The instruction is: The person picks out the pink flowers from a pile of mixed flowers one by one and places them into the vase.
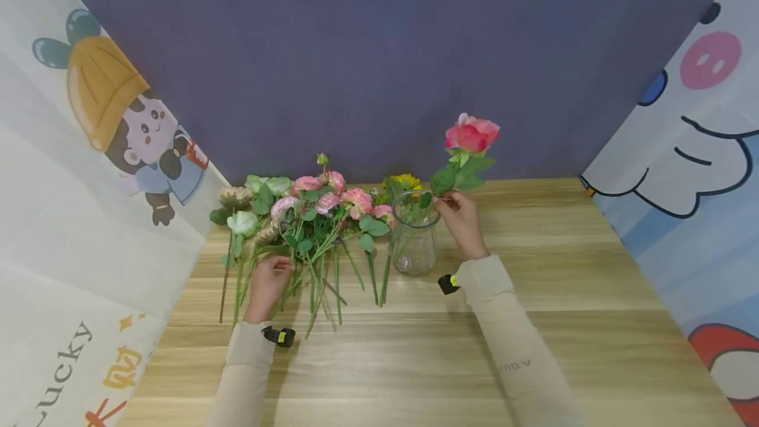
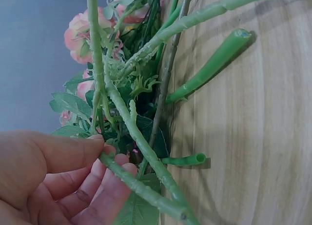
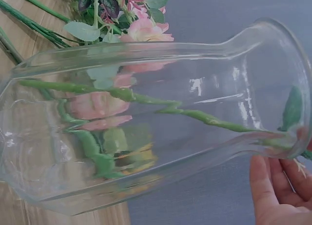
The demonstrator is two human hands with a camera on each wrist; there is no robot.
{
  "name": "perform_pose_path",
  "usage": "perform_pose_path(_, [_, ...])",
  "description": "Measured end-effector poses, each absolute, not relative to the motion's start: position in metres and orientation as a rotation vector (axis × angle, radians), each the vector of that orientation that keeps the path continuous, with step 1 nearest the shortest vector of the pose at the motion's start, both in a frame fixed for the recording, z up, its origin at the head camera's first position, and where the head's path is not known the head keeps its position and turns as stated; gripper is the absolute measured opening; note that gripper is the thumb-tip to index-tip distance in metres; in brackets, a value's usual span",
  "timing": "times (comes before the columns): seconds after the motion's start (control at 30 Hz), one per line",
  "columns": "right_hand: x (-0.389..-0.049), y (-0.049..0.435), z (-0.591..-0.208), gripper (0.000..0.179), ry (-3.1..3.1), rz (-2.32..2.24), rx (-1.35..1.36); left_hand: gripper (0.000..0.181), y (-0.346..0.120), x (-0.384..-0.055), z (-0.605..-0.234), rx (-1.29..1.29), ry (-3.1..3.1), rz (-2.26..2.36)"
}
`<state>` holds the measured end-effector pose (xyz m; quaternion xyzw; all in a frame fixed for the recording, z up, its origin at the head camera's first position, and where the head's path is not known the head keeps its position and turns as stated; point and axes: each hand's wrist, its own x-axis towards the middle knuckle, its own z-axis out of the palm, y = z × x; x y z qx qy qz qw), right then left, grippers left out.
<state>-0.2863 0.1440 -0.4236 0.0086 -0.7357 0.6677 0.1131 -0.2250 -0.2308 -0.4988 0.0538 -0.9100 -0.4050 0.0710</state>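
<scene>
A pink-red flower [image 1: 472, 134] with green leaves rises above the mouth of a clear glass vase [image 1: 415, 261]. At the vase's rim my right hand [image 1: 464, 224] pinches its stem [image 3: 209, 118], which slants down inside the glass in the right wrist view. Over to the left, my left hand [image 1: 269, 287] is at the lower edge of the flower pile. In the left wrist view its thumb and fingers pinch a thin green stem [image 2: 141, 188] that joins a branching stalk. Pink flowers [image 1: 358, 201] lie just beyond that hand.
White-green flowers [image 1: 242, 223] lie at the pile's left end, and a yellow flower [image 1: 406, 181] is behind the vase. Several cut stems point toward the front of the wooden table [image 1: 379, 374]. A dark wall [image 1: 379, 64] stands behind, with printed curtains at both sides.
</scene>
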Motion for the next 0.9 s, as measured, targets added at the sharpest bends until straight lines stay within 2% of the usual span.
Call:
perform_pose_path(0.23, [-0.285, 0.148, -0.425, 0.024, -2.075, 2.026, 0.018, 0.021, -0.227, -0.225, -0.496, 0.187, -2.720, -1.214])
perform_pose_path(0.5, [-0.277, 0.153, -0.432, 0.031, -1.872, 2.332, 0.002, 0.021, -0.221, -0.223, -0.491, 0.226, -2.689, -1.197])
perform_pose_path(0.73, [-0.262, 0.160, -0.449, 0.034, -1.701, 2.466, 0.001, 0.021, -0.218, -0.222, -0.487, 0.217, -2.670, -1.208])
perform_pose_path(0.9, [-0.248, 0.163, -0.468, 0.029, -1.640, 2.511, -0.084, 0.021, -0.218, -0.219, -0.486, 0.186, -2.664, -1.180])
